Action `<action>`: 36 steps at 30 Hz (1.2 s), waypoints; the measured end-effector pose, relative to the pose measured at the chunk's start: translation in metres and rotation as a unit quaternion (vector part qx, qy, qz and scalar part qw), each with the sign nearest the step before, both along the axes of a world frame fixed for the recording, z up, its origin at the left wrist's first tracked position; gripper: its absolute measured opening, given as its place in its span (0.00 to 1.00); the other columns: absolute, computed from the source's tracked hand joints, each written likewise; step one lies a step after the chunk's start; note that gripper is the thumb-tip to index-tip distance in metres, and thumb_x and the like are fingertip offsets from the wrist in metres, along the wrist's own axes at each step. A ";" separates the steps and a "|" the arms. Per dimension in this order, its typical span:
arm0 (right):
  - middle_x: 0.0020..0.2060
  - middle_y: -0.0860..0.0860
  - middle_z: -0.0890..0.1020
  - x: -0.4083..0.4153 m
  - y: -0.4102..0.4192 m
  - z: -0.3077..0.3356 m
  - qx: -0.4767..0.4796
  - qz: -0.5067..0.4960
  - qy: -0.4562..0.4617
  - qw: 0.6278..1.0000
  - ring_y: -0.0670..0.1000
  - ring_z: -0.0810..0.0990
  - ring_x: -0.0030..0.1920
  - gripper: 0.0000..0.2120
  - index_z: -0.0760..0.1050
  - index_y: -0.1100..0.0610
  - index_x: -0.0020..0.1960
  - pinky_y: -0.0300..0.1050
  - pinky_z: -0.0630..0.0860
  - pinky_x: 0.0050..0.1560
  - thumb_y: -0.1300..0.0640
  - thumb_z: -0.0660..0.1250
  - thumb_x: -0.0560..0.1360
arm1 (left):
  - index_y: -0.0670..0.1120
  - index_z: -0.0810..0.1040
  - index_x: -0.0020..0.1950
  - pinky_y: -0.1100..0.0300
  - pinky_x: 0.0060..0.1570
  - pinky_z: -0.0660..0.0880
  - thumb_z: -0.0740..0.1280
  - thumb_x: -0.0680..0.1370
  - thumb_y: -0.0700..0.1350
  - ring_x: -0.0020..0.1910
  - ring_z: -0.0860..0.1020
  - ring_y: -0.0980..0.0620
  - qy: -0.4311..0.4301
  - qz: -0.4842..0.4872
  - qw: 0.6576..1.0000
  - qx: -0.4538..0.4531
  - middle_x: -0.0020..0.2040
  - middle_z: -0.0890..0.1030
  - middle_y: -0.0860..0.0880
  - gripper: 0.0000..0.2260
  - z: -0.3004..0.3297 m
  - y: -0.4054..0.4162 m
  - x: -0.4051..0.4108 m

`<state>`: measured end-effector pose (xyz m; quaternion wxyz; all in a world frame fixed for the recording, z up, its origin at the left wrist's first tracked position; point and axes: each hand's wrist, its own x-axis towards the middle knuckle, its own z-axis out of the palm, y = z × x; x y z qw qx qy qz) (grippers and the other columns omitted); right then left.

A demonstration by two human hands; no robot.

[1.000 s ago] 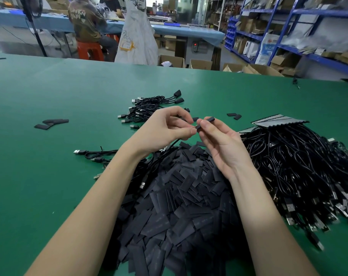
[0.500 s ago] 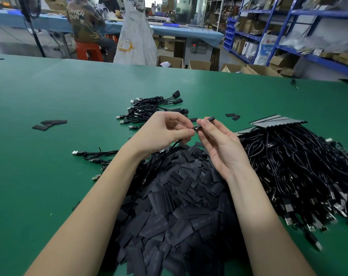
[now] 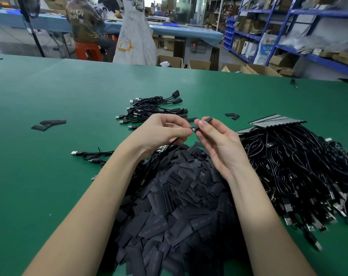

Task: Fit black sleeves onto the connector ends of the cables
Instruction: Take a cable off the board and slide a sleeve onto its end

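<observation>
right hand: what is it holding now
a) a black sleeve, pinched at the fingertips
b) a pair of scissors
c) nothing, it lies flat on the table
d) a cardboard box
a: the right hand pinches a black sleeve between thumb and fingers, raised above the sleeve pile and held up to the cable end in the left hand.

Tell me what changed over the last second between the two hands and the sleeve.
Very little. The left hand keeps pinching the cable near its connector end, and the right hand keeps pinching the black sleeve at that end. The sleeve looks marginally further onto the connector, though its depth is unclear. The sleeve pile, the unsleeved cable heap and the finished bundle stayed put.
</observation>
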<state>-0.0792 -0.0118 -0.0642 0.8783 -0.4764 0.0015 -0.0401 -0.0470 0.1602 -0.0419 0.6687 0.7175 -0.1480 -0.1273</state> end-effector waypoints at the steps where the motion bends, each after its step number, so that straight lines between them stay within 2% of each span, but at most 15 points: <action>1: 0.47 0.54 0.87 0.000 0.001 0.000 0.001 -0.001 -0.001 1.000 0.47 0.85 0.49 0.14 0.82 0.58 0.48 0.35 0.80 0.48 0.59 0.78 0.63 | 0.42 0.82 0.45 0.69 0.32 0.73 0.73 0.76 0.35 0.29 0.77 0.54 -0.008 0.000 1.000 0.004 0.31 0.80 0.49 0.03 0.000 0.000 0.000; 7: 0.46 0.54 0.86 0.000 0.002 0.000 0.010 -0.013 -0.002 1.000 0.47 0.86 0.48 0.13 0.82 0.58 0.48 0.35 0.80 0.48 0.59 0.77 0.64 | 0.42 0.82 0.47 0.60 0.42 0.76 0.73 0.77 0.38 0.35 0.78 0.51 -0.059 0.002 0.997 0.043 0.33 0.80 0.50 0.02 0.000 -0.001 -0.002; 13: 0.45 0.55 0.86 0.000 0.004 0.000 0.000 -0.033 -0.010 0.999 0.47 0.86 0.48 0.12 0.82 0.58 0.47 0.35 0.80 0.46 0.59 0.77 0.64 | 0.45 0.82 0.41 0.67 0.37 0.74 0.75 0.75 0.37 0.32 0.77 0.53 -0.057 0.022 0.997 0.044 0.34 0.81 0.47 0.05 0.002 -0.002 -0.003; 17: 0.45 0.54 0.87 0.000 0.004 -0.001 -0.006 -0.035 -0.011 0.999 0.47 0.86 0.47 0.13 0.82 0.58 0.47 0.35 0.80 0.46 0.58 0.77 0.64 | 0.43 0.82 0.41 0.67 0.35 0.74 0.74 0.75 0.36 0.32 0.77 0.53 -0.044 0.019 0.999 0.026 0.35 0.81 0.45 0.05 0.002 -0.002 -0.004; 22: 0.46 0.54 0.87 -0.001 0.005 -0.002 -0.014 -0.021 -0.014 1.000 0.47 0.86 0.48 0.15 0.81 0.59 0.49 0.35 0.80 0.47 0.57 0.77 0.65 | 0.43 0.82 0.40 0.69 0.33 0.73 0.74 0.75 0.36 0.31 0.77 0.55 -0.047 0.016 0.999 0.021 0.33 0.80 0.47 0.06 0.003 -0.001 -0.004; 28: 0.44 0.54 0.87 -0.001 0.006 -0.001 -0.008 -0.025 -0.022 0.999 0.47 0.86 0.47 0.15 0.81 0.59 0.49 0.35 0.80 0.46 0.58 0.77 0.64 | 0.40 0.82 0.46 0.70 0.32 0.72 0.73 0.76 0.35 0.30 0.77 0.56 -0.036 0.005 0.999 0.000 0.32 0.81 0.48 0.02 0.002 -0.001 -0.003; 32: 0.42 0.53 0.87 -0.002 0.007 -0.001 -0.005 -0.044 -0.019 0.999 0.48 0.87 0.45 0.13 0.80 0.60 0.51 0.36 0.81 0.45 0.60 0.76 0.67 | 0.41 0.83 0.47 0.70 0.33 0.72 0.74 0.77 0.38 0.32 0.79 0.54 -0.027 -0.008 0.999 0.024 0.34 0.83 0.48 0.01 0.001 -0.002 -0.002; 36: 0.45 0.54 0.87 -0.003 0.010 0.000 -0.036 -0.077 -0.033 0.996 0.49 0.85 0.44 0.19 0.78 0.54 0.56 0.38 0.80 0.43 0.56 0.77 0.67 | 0.41 0.84 0.47 0.70 0.33 0.73 0.73 0.78 0.38 0.30 0.79 0.56 -0.033 -0.005 0.999 0.030 0.33 0.83 0.49 0.01 -0.001 -0.003 -0.002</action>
